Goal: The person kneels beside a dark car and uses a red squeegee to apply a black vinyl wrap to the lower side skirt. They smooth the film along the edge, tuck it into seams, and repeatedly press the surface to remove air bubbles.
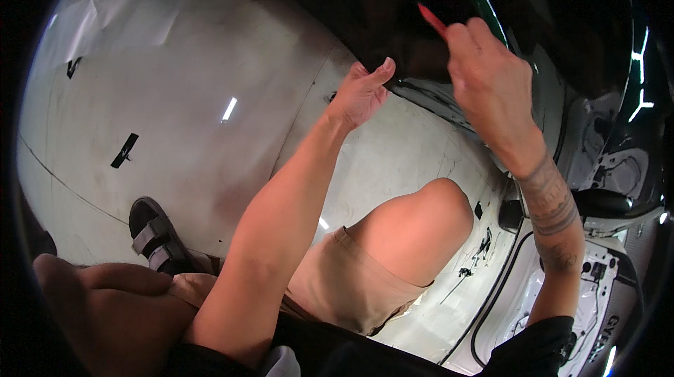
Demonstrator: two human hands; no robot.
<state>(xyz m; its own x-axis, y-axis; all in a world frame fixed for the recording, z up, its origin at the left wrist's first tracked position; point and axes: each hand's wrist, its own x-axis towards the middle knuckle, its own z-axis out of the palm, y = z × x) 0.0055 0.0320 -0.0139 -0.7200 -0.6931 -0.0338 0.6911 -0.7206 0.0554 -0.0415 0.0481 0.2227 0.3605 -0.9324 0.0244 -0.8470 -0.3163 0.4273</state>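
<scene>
Red tool (432,20) clasped in right hand (491,78); left hand (361,93) half-curled beside dark panel (393,29), hold unclear — work seemingly unfinished.

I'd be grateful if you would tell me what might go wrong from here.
The red tool in the right hand could slip and mark the dark, glossy panel. The left hand, close to that panel's lower edge, might get scraped. The sandalled foot could tread on the loose black piece lying on the floor nearby.
</scene>
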